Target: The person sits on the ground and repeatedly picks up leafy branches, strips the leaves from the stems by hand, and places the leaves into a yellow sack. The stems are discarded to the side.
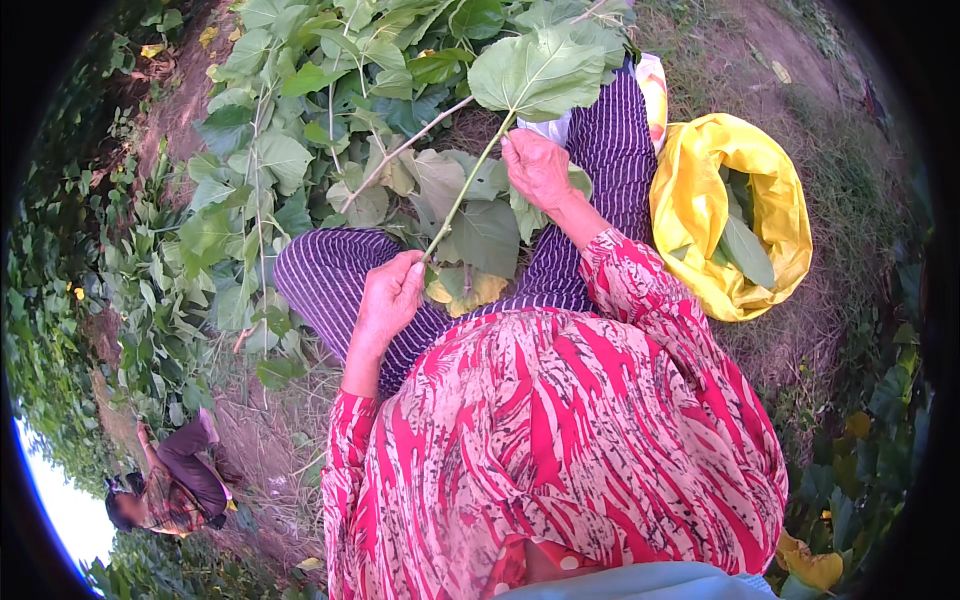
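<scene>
My left hand [390, 297] pinches the lower end of a green stem [466, 191] between thumb and fingers. The stem slants up and right to one broad, pale green leaf [538, 73] with light veins. Just below that leaf, my right hand [536, 169] is closed at the upper stem; the grip's inner side is hidden from view. Beneath and beyond both hands lie cut leafy branches [360, 97], heaped between and past my bent legs in striped trousers [615, 135]. A yellowish leaf [484, 294] lies low between the legs.
To the right stands a yellow sack [784, 202] with its rim rolled open and green leaves [746, 251] inside. A white and colored bag [651, 94] is beside my leg. Another person [176, 480] sits on the ground at lower left. Green plants [52, 322] border the dry, grassy soil.
</scene>
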